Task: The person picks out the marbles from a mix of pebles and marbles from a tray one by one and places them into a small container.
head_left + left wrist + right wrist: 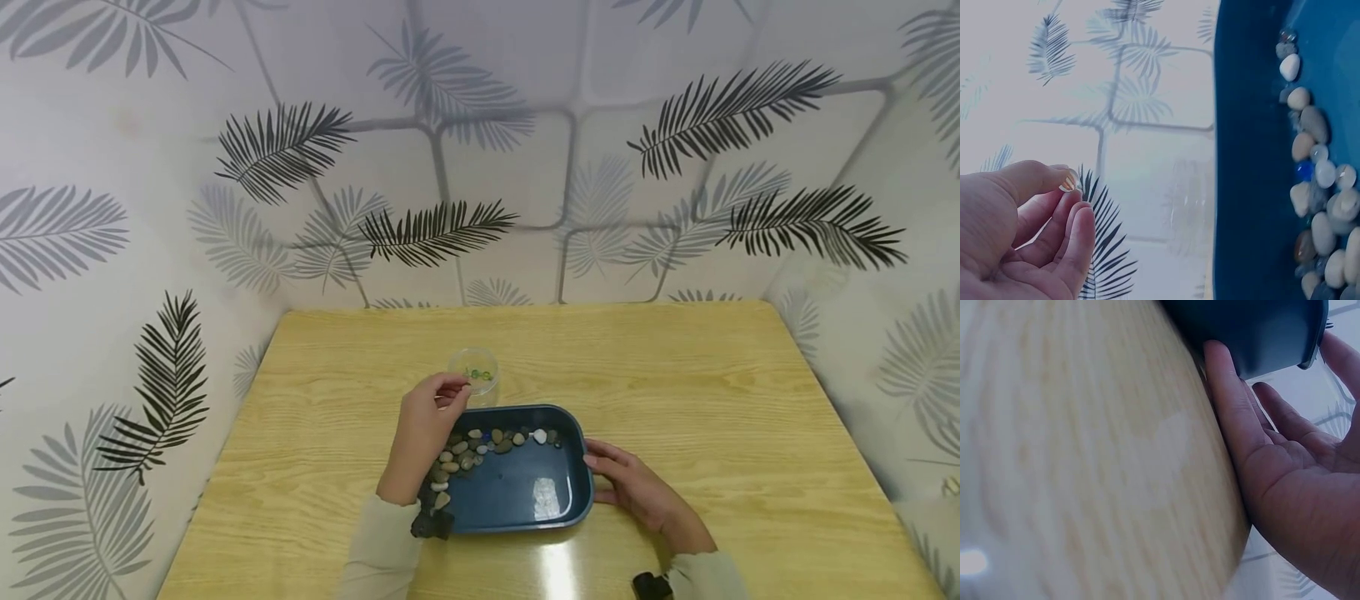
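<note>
My left hand [423, 421] pinches a clear glass marble [1069, 181] with an orange swirl between thumb and fingertips. In the head view that hand is just beside the rim of a small clear cup [491, 390]. Green and yellow marbles [480, 374] lie in the cup. Below it, a dark blue rectangular tray [502, 500] holds many pebbles [465, 457], gathered along its left and far sides. A blue marble [1304, 170] and several clear ones are mixed among them. My right hand [633, 487] touches the tray's right wall with extended fingers, one low by the table.
The tray and cup stand on a light wooden table [675, 375]. Leaf-patterned walls [510, 183] rise behind the table and at both sides. A white pebble [540, 436] sits near the tray's far right. Light sleeves and dark wrist cameras [651, 586] are on both arms.
</note>
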`<state>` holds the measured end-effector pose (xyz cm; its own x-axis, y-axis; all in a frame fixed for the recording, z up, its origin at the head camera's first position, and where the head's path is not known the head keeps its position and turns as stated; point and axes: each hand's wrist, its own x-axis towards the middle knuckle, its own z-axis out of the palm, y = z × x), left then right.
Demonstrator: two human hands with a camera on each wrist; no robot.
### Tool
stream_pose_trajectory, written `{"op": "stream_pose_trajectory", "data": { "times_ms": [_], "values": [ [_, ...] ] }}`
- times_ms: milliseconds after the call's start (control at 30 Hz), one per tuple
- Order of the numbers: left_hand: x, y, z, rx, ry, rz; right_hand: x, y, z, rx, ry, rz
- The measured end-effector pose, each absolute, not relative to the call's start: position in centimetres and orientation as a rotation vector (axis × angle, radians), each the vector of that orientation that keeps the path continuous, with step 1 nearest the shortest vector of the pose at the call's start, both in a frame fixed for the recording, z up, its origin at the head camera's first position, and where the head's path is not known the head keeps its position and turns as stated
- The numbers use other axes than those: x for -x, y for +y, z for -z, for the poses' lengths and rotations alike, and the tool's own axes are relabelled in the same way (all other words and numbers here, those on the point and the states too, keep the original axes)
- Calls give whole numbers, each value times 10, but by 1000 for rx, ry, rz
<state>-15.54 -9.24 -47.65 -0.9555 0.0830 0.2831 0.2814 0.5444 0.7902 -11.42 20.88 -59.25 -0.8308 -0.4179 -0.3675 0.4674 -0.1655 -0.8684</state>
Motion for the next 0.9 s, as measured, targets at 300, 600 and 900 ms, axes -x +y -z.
{"op": "stream_pose_trajectory", "data": {
  "times_ms": [300,600,900],
  "values": [
    [169,-105,479,244,-2582,1346,115,210,594,-56,1543,2042],
    [186,-106,500,194,-2692,1283,114,208,595,-58,1543,2041],
    [197,-103,507,196,-2756,1227,113,210,594,-66,1547,2021]
  ]
}}
